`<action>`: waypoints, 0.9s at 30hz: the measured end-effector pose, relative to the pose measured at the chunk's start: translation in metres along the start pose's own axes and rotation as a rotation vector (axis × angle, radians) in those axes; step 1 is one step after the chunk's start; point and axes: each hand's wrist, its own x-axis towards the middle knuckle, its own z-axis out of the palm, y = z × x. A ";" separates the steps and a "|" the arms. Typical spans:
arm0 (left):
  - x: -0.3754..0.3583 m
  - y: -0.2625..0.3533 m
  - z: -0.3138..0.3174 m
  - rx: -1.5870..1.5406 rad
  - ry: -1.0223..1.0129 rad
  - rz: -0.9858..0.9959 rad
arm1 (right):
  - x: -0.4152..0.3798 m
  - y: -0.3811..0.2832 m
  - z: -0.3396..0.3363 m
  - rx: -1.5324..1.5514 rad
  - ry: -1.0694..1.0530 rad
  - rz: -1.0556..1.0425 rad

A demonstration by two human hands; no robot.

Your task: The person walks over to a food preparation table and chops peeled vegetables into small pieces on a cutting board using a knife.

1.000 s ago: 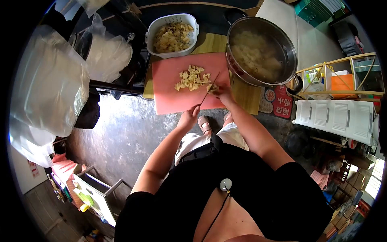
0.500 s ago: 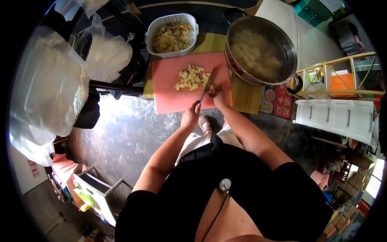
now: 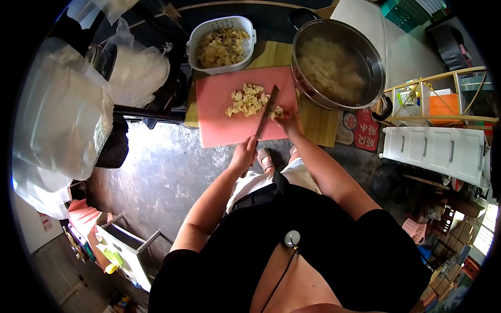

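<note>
My left hand point(image 3: 245, 154) is closed around the handle of a knife point(image 3: 267, 112), whose blade slants up over the pink cutting board point(image 3: 216, 128). To the right of the blade, my right hand point(image 3: 290, 124) has its fingers closed on a pale food piece point(image 3: 277, 112) at the board's right side. A pile of chopped pale pieces point(image 3: 247, 100) lies on the board, left of the knife.
Behind the board stands a white basket point(image 3: 252, 39) with brownish pieces inside. A large metal pot point(image 3: 382, 68) holding pale food in liquid is at the right. Plastic bags point(image 3: 62, 104) hang at the left, and white drawers point(image 3: 436, 154) stand at the right.
The knife has come away from the food piece, its blade now showing broadside and left of the piece. My right hand has shifted slightly right.
</note>
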 end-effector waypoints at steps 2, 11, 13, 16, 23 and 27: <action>0.001 -0.004 0.001 0.056 -0.014 0.001 | -0.002 -0.001 0.000 -0.082 0.037 -0.057; -0.001 -0.003 0.014 0.746 0.188 0.108 | 0.001 0.004 0.003 0.041 0.028 -0.065; 0.002 -0.008 0.014 0.605 0.206 0.180 | 0.006 0.012 0.007 0.023 0.030 -0.140; 0.006 0.005 0.004 0.076 0.010 -0.057 | 0.005 0.004 0.006 0.003 0.137 -0.126; 0.017 -0.029 0.020 0.681 0.331 0.425 | 0.001 -0.006 0.004 -0.032 0.091 -0.051; 0.016 -0.023 0.020 0.159 0.123 0.032 | 0.005 -0.006 0.002 0.011 0.197 -0.269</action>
